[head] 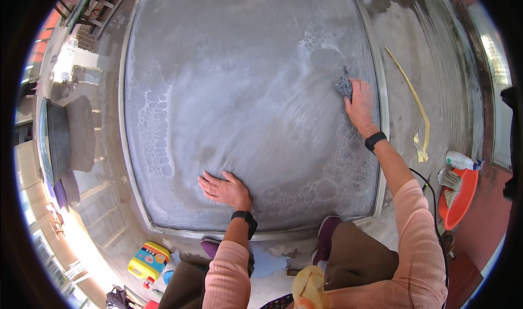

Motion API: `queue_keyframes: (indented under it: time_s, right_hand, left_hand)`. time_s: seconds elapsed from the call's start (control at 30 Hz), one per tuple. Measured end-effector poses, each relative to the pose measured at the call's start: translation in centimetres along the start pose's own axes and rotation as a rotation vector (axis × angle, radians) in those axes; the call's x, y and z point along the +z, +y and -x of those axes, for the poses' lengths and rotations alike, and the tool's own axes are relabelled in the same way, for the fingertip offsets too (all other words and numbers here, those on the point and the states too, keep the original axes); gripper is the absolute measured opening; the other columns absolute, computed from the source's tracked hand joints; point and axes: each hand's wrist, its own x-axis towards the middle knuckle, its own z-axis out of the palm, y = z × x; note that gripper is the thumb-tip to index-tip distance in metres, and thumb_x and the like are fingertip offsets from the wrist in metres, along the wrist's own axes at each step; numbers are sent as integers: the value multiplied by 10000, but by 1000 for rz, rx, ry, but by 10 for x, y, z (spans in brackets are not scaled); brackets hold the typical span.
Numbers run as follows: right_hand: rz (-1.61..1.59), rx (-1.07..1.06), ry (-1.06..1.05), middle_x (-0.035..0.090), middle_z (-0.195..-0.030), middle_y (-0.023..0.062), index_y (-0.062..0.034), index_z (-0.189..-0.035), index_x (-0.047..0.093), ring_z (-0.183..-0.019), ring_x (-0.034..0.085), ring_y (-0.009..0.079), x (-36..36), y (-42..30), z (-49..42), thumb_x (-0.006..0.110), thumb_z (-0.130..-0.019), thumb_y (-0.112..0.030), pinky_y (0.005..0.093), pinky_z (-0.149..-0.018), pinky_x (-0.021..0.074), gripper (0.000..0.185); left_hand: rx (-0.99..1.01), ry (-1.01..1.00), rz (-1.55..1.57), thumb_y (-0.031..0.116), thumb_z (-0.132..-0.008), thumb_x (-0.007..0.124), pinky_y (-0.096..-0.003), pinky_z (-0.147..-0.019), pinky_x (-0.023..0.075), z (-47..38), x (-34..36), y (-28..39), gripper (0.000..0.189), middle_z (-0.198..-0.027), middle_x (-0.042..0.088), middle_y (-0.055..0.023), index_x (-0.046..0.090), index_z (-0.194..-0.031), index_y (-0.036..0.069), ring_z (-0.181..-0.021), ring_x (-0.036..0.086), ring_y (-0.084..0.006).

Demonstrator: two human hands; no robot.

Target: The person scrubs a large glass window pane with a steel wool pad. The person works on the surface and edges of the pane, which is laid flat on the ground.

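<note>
A large framed panel [241, 117], which looks like a mesh window screen, lies flat on the floor before me. Whitish suds and soap bubbles [157, 133] cover parts of its wet surface. Near the right side of the frame, my right hand [360, 104] grips a grey scouring ball [343, 87] and presses it on the panel. My left hand [226, 190] rests palm down near the panel's lower edge, fingers spread, holding nothing. Dark bands circle both wrists. A pale metal-coloured frame strip [384, 117] borders the panel.
A yellow jug with a red cap [149, 264] is at lower left. An orange-red basin [461, 202] holds a grey cloth [450, 179], beside a white bottle [459, 160]. A yellow strip [416, 100] lies on the right-hand floor. A dark metal tub [57, 137] stands left; wooden stools [96, 12] are upper left.
</note>
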Motion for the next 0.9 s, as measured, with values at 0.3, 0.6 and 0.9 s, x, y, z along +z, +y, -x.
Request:
queue_keyframes:
  time_s: [0.3,0.6,0.9]
  right_hand:
    - [-516,-806,-334,535,-1291,179,-42,-1258,547,-1198,511,353,46,-197,45,637,-741,26,467,-1028,404,529]
    - [-180,129,205,444,-1382,173,-33,-1321,479,-1267,414,354,51,-93,-93,689,-751,0,462,-1044,351,608]
    - [-654,-757,-269,540,-1295,120,-91,-1205,592,-1264,485,323,63,-200,-14,574,-734,130,435,-1070,405,520]
  left_hand:
    - [-6,-11,19,387,-985,436,-498,-1190,109,-1,-3,3,642,-1582,223,-199,296,-1487,14,-1482,166,-324]
    - [-17,-51,29,398,-980,436,-506,-1189,103,1,-4,1,662,-1589,202,-197,276,-1491,9,-1481,159,-336]
    - [-13,-54,21,396,-965,458,-506,-1191,90,1,-5,1,684,-1591,194,-194,265,-1495,9,-1486,142,-339]
